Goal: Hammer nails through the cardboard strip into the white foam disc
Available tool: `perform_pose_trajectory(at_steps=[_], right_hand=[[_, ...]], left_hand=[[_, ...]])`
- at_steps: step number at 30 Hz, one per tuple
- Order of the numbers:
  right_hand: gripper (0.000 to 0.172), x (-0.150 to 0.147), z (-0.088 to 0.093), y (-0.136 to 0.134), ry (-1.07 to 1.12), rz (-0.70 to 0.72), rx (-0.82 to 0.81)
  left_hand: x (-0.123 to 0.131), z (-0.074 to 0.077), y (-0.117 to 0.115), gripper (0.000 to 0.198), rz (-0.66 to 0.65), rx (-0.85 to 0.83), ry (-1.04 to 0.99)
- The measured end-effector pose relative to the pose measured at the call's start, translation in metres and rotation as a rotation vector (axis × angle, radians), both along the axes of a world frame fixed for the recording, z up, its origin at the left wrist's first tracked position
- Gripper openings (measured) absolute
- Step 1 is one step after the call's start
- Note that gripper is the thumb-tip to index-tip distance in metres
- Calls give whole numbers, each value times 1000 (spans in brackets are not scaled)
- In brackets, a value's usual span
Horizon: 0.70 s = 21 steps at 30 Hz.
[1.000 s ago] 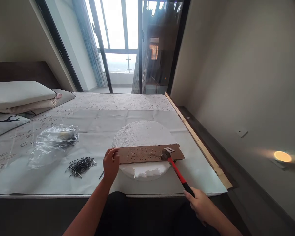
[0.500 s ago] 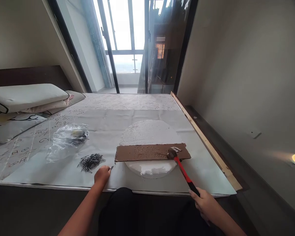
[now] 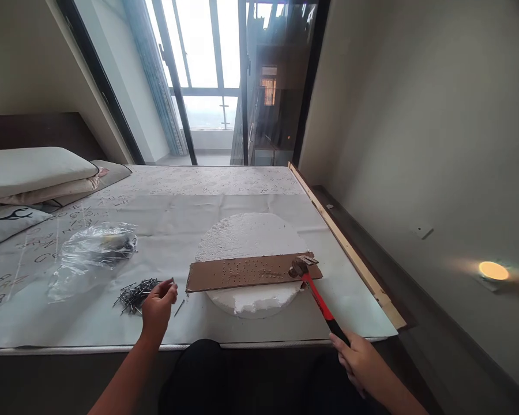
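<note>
My right hand (image 3: 358, 358) grips a hammer (image 3: 319, 297) by its black and red handle. The hammer's head rests on the right part of a brown cardboard strip (image 3: 211, 275), where many small nail heads or holes show in rows. Under the strip lies a round white foam disc (image 3: 251, 230). My left hand (image 3: 158, 308) is raised just right of a heap of loose nails (image 3: 136, 295), its fingers curled together; whatever is between the fingertips is too small to make out. A single nail (image 3: 179, 308) lies on the sheet beside that hand.
A clear plastic bag (image 3: 97, 245) with dark contents lies behind the nails. Pale sheeting (image 3: 164, 219) covers the mattress. Pillows (image 3: 38, 173) are stacked at the left. A wooden strip (image 3: 341, 230) runs along the right edge, near the wall. Glass doors stand behind.
My left hand has lifted and moved left toward the nail heap, leaving a nail on the sheet that was at its fingertips. The view has turned right. The hammer stays on the cardboard.
</note>
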State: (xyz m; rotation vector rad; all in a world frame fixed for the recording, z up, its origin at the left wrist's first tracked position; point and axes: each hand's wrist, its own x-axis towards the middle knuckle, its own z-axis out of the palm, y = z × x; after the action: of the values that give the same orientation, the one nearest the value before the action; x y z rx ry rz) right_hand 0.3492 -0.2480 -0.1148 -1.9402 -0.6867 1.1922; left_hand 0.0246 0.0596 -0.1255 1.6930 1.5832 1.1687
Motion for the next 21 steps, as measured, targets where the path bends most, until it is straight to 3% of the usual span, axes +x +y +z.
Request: perform_pose_trajectory(at_steps=[2, 5, 9, 12, 16, 21], right_hand=[[34, 2, 4, -1, 9, -6, -4], [34, 4, 10, -1, 36, -9, 0], [34, 6, 18, 0, 14, -18, 9], [34, 8, 20, 0, 6, -22, 27], [34, 14, 20, -3, 7, -32, 30], [34, 19, 22, -7, -22, -18, 29]], left_hand=[[35, 11, -17, 46, -189, -49, -150], [100, 18, -41, 29, -440, -73, -159], [184, 9, -63, 13, -653, 113, 7], [232, -4, -69, 10, -688, 150, 89], [264, -19, -68, 13, -653, 174, 191], [266, -29, -64, 12, -633, 195, 229]])
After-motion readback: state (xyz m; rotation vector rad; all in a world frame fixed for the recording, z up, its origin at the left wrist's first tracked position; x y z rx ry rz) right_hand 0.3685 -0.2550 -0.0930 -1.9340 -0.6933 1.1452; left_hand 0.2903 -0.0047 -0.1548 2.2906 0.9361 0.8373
